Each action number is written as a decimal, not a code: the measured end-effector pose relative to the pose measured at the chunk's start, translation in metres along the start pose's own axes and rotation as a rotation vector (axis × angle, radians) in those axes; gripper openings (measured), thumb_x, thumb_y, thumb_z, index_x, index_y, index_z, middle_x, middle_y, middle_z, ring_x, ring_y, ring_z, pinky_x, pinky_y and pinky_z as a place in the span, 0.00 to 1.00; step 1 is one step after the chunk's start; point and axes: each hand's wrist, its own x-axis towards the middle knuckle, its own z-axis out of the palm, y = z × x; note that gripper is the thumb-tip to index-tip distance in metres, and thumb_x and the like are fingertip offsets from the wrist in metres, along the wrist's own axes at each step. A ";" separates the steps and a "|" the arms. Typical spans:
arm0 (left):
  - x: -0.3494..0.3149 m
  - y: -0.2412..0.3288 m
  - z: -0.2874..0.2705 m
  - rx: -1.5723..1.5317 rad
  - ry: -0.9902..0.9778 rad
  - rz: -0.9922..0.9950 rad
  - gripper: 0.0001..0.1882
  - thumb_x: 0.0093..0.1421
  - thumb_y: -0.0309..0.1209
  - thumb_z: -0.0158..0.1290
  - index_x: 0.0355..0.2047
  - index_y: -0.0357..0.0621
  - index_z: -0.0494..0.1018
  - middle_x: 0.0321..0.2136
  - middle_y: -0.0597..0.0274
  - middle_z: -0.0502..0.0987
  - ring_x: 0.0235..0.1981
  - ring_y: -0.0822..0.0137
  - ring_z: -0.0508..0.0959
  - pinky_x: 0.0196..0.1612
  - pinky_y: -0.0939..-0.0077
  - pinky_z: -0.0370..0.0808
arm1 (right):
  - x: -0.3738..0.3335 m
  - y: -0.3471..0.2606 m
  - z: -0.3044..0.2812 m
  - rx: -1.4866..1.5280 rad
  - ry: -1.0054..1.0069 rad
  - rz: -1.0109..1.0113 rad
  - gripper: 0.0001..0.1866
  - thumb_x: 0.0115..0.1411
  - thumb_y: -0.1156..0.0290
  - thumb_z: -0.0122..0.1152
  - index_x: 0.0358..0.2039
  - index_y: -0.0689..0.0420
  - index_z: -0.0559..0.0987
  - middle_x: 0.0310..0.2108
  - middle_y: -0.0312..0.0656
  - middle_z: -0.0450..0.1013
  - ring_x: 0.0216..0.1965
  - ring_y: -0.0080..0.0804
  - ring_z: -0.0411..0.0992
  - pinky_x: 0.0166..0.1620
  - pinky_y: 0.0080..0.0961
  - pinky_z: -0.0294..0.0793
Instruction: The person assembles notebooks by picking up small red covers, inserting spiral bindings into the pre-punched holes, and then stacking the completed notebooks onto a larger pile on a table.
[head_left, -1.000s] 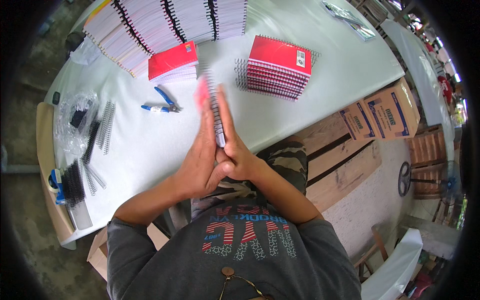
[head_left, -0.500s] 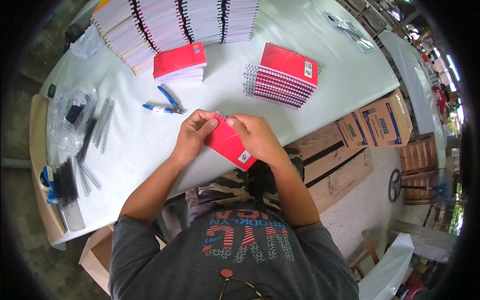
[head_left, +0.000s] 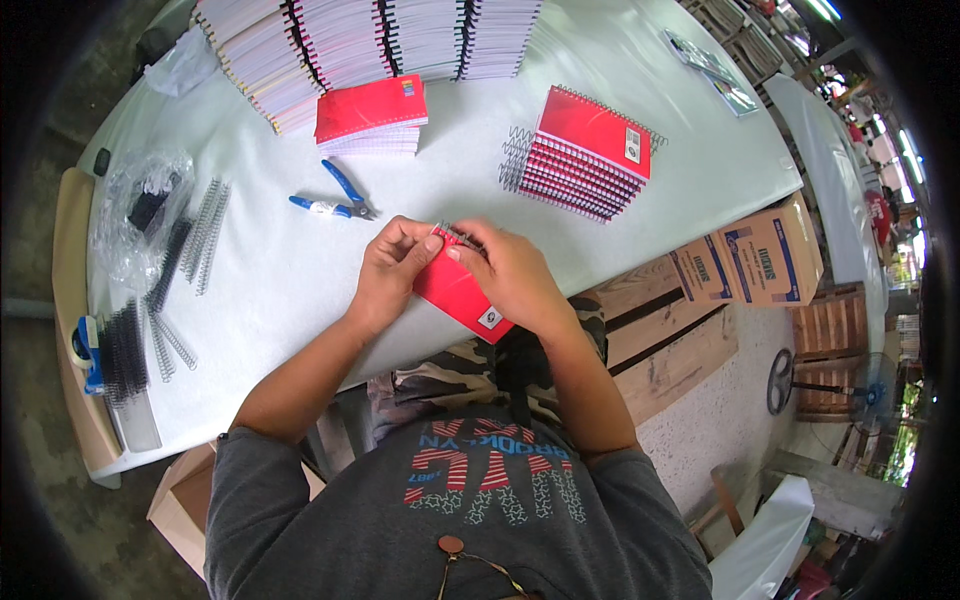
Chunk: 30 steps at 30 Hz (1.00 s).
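Note:
A small red notebook [head_left: 460, 298] is tilted at the table's near edge, with a white label at its lower corner. My left hand [head_left: 388, 272] grips its upper left corner, thumb on the cover. Along the top edge runs a thin metal spiral coil [head_left: 452, 233], partly covered by fingers. My right hand [head_left: 518, 275] closes on that same edge, its thumb against the cover and its fingers curled over the coil. Just beyond my left hand lie blue-handled cutting pliers [head_left: 345, 200]. How far the coil passes through the holes is hidden.
Spiral-bound red notebooks [head_left: 590, 140] are stacked at right. A loose red-covered pile [head_left: 365, 112] stands before tall rows of punched pages [head_left: 350, 40]. Metal coils [head_left: 205, 235], black coils [head_left: 125, 350], a plastic bag [head_left: 150, 220] and a blue tape dispenser [head_left: 88, 355] occupy the left.
My right hand's fingers have shifted along the coil edge, and its thumb has come down onto the cover. My left hand keeps its grip. The view has shifted slightly.

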 end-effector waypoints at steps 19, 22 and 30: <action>-0.002 0.009 -0.011 -0.061 -0.140 -0.082 0.11 0.61 0.28 0.50 0.44 0.40 0.73 0.36 0.65 0.77 0.38 0.78 0.73 0.44 0.82 0.70 | -0.001 -0.007 -0.004 0.441 0.057 0.125 0.08 0.49 0.77 0.65 0.30 0.63 0.75 0.24 0.43 0.75 0.24 0.26 0.71 0.31 0.22 0.70; -0.003 0.014 -0.008 -0.064 -0.150 -0.087 0.10 0.61 0.27 0.49 0.43 0.40 0.73 0.36 0.65 0.77 0.38 0.78 0.73 0.45 0.81 0.69 | -0.003 -0.008 -0.006 0.500 0.001 0.148 0.08 0.49 0.76 0.65 0.29 0.64 0.77 0.24 0.44 0.75 0.24 0.26 0.72 0.31 0.22 0.70; 0.001 0.014 -0.018 -0.063 -0.246 -0.044 0.08 0.56 0.17 0.48 0.36 0.39 0.72 0.33 0.66 0.76 0.37 0.77 0.73 0.43 0.81 0.70 | -0.008 -0.006 -0.004 0.468 -0.015 0.063 0.08 0.48 0.73 0.66 0.28 0.62 0.78 0.24 0.44 0.73 0.24 0.30 0.72 0.29 0.24 0.69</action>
